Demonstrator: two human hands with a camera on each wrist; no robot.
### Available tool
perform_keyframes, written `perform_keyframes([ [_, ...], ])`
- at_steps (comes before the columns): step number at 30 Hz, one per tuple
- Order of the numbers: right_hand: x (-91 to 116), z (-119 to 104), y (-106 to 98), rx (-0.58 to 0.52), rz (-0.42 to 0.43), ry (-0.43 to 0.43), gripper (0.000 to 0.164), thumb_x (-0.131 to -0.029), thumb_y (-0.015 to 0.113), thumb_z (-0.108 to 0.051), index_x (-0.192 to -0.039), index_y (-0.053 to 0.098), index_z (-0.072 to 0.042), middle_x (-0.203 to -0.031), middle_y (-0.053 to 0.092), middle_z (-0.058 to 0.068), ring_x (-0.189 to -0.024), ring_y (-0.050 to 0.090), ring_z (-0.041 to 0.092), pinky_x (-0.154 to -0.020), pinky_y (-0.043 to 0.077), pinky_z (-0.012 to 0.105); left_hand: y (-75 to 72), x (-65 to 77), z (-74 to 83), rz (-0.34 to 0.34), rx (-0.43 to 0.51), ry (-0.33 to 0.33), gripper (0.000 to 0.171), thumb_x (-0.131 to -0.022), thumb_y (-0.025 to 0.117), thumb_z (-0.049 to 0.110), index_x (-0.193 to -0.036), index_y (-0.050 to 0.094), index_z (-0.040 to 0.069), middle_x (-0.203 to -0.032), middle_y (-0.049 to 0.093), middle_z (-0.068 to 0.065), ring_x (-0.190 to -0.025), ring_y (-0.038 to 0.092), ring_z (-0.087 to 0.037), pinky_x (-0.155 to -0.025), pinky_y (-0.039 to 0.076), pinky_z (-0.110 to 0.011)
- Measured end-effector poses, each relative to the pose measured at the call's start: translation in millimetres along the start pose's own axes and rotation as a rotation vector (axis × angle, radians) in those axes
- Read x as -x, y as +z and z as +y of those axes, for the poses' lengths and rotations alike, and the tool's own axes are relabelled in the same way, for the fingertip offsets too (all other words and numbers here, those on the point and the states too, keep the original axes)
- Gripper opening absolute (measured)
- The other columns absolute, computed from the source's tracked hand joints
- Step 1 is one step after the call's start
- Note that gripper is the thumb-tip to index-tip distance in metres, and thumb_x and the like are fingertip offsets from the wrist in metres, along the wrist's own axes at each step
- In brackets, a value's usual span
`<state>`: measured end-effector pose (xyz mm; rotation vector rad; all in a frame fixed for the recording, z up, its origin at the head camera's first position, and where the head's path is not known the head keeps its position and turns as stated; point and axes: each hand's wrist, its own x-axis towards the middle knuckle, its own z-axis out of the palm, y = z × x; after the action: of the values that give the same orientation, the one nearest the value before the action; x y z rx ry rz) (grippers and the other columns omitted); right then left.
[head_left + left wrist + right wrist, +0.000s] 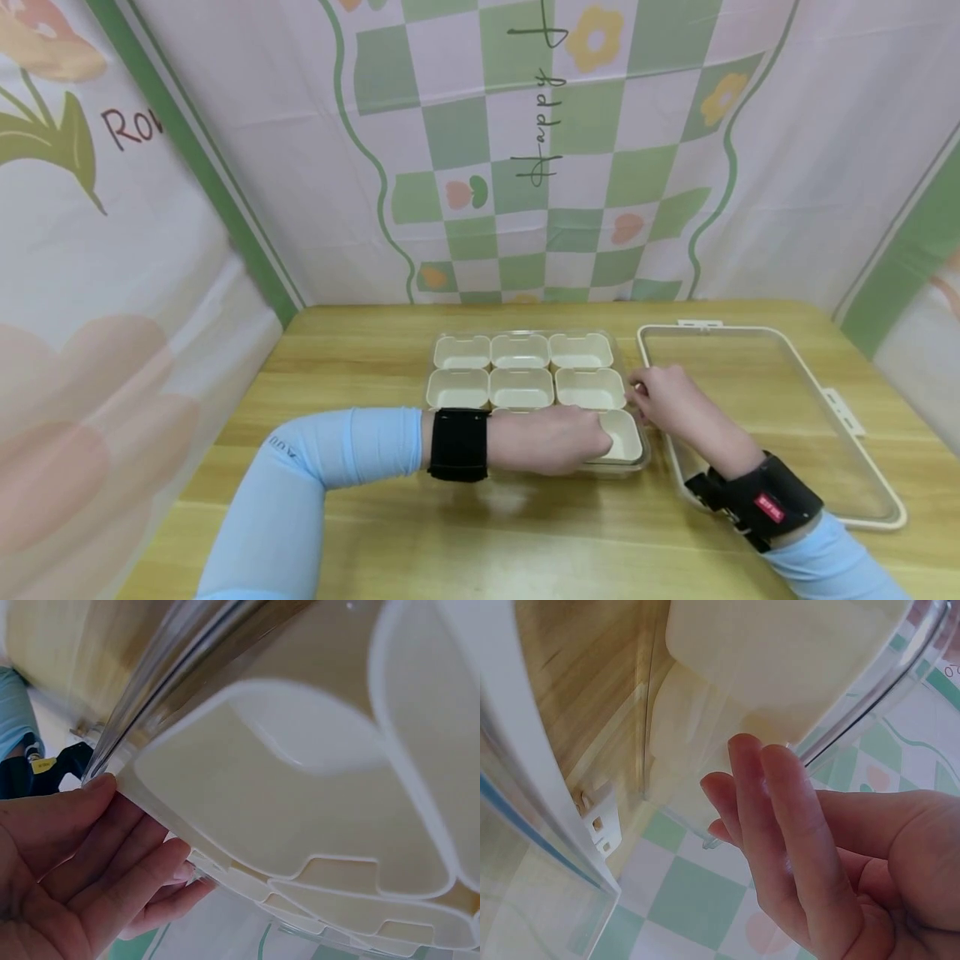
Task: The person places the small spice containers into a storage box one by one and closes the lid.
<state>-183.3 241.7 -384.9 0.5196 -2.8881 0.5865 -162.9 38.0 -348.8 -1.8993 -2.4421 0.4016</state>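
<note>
Several cream cups (521, 387) sit in rows inside a clear plastic box (647, 454). My left hand (551, 437) reaches across the front row and holds the front right cup (624, 437) at its left side. In the left wrist view, the thumb (101, 784) lies by the clear rim and the bent fingers (180, 851) meet the cup's edge. My right hand (670, 400) is at the box's right side. In the right wrist view its fingers (754, 772) extend against the clear wall, the thumb partly hidden behind them.
A clear lid (757, 392) with a cream frame and side latches (843, 412) lies on the wooden table (360, 350), right of the box and under my right forearm. A patterned cloth (517, 208) hangs behind the table, with another cloth (112, 275) at the left.
</note>
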Motion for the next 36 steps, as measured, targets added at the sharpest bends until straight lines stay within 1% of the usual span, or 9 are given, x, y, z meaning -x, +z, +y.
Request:
perform_keyframes([
  [10, -0.8, -0.6, -1.4, -0.005, -0.005, 0.003, 0.014, -0.086, 0.061, -0.003, -0.072, 0.060, -0.005, -0.055, 0.056, -0.003, -0.047, 0.048, 0.005, -0.044, 0.040, 0.022, 1.9, 0.2, -0.8, -0.010, -0.014, -0.007, 0.017, -0.088, 0.054, 0.004, -0.080, 0.062, 0.017, -0.074, 0.060, 0.008, -0.064, 0.053, -0.004, -0.053, 0.041, -0.018],
  [15, -0.7, -0.8, -2.6, -0.012, -0.011, 0.007, 0.014, -0.086, 0.061, -0.004, -0.072, 0.061, -0.005, -0.055, 0.056, -0.003, -0.047, 0.049, 0.006, -0.044, 0.041, 0.022, 3.4, -0.4, -2.3, -0.006, 0.012, -0.023, 0.017, -0.088, 0.054, 0.003, -0.081, 0.062, 0.016, -0.070, 0.057, 0.008, -0.059, 0.049, -0.003, -0.050, 0.038, -0.016],
  [19, -0.5, -0.6, -3.4, -0.027, -0.024, 0.014, 0.013, -0.086, 0.061, -0.004, -0.073, 0.061, -0.004, -0.055, 0.057, -0.002, -0.047, 0.049, 0.005, -0.044, 0.041, 0.022, 4.0, 0.0, -3.7, 0.003, 0.045, -0.018, 0.017, -0.088, 0.054, 0.002, -0.081, 0.061, 0.016, -0.068, 0.055, 0.009, -0.058, 0.047, -0.002, -0.049, 0.036, -0.015],
  [23, 0.0, -0.6, -3.5, -0.028, -0.025, 0.015, 0.013, -0.086, 0.061, -0.003, -0.073, 0.061, -0.004, -0.055, 0.057, -0.002, -0.047, 0.049, 0.005, -0.043, 0.041, 0.021, 4.4, 0.6, -4.5, 0.026, 0.075, -0.004, 0.018, -0.088, 0.054, 0.001, -0.084, 0.064, 0.015, -0.071, 0.058, 0.009, -0.061, 0.049, -0.001, -0.052, 0.038, -0.014],
  [26, 0.4, -0.8, -3.2, -0.023, -0.027, 0.017, 0.013, -0.086, 0.061, -0.004, -0.073, 0.061, -0.004, -0.055, 0.056, -0.003, -0.047, 0.049, 0.005, -0.043, 0.041, 0.021, 5.0, 0.4, -4.4, 0.037, 0.072, 0.003, 0.018, -0.089, 0.054, 0.001, -0.086, 0.065, 0.015, -0.074, 0.061, 0.008, -0.063, 0.051, -0.001, -0.054, 0.039, -0.013],
  [32, 0.2, -1.2, -2.2, -0.017, -0.019, 0.013, 0.012, -0.086, 0.061, -0.004, -0.073, 0.062, -0.004, -0.055, 0.056, -0.003, -0.047, 0.049, 0.005, -0.044, 0.041, 0.021, 6.3, 0.9, -4.3, 0.033, 0.055, 0.009, 0.017, -0.089, 0.053, 0.002, -0.087, 0.065, 0.016, -0.074, 0.061, 0.009, -0.063, 0.051, -0.001, -0.054, 0.039, -0.014],
  [36, 0.9, -1.7, -1.8, -0.008, -0.011, 0.006, 0.014, -0.085, 0.062, -0.004, -0.072, 0.061, -0.005, -0.054, 0.056, -0.004, -0.046, 0.049, 0.005, -0.044, 0.041, 0.022, 6.1, 1.3, -5.0, 0.017, 0.068, 0.012, 0.017, -0.090, 0.053, 0.003, -0.089, 0.064, 0.016, -0.077, 0.063, 0.008, -0.066, 0.054, -0.001, -0.055, 0.040, -0.014],
])
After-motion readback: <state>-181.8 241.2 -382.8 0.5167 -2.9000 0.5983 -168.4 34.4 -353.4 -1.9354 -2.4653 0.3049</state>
